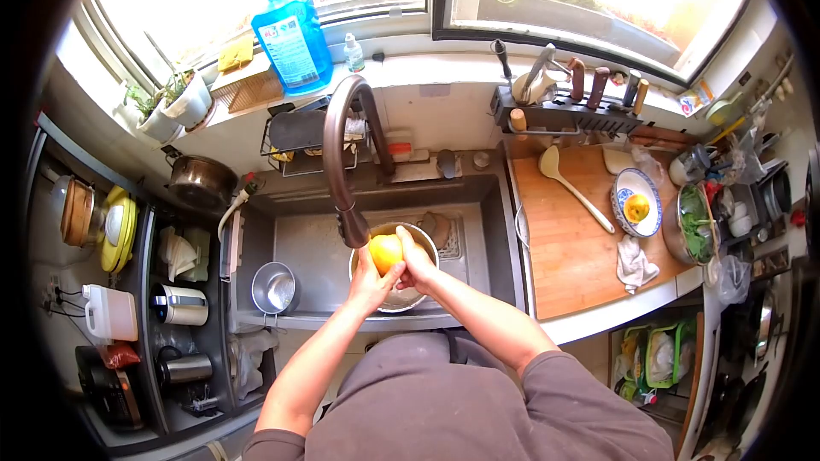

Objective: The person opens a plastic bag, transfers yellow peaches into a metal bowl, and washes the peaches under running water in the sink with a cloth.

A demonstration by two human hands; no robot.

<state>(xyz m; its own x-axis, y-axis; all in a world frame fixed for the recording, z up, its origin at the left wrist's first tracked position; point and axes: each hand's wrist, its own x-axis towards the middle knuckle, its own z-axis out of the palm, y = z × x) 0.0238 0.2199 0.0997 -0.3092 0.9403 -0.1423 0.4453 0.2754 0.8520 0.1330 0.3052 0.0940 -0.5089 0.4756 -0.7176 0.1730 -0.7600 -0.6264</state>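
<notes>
A round orange (386, 249) is held between my two hands, just below the head of the brown curved faucet (335, 119). My left hand (369, 283) is closed around its left and lower side. My right hand (416, 265) wraps it from the right, fingers against the skin. Under both hands a metal basin (357, 266) stands in the sink (299, 183); my hands hide much of its inside. Whether water is running I cannot tell.
A small metal pot (275, 288) sits at the sink's left. Right of the sink, a wooden cutting board (559, 248) bears a ladle (572, 188), a patterned bowl (623, 192) with fruit and a cloth (635, 265). A knife rack (564, 111) and blue bottle (295, 47) stand behind.
</notes>
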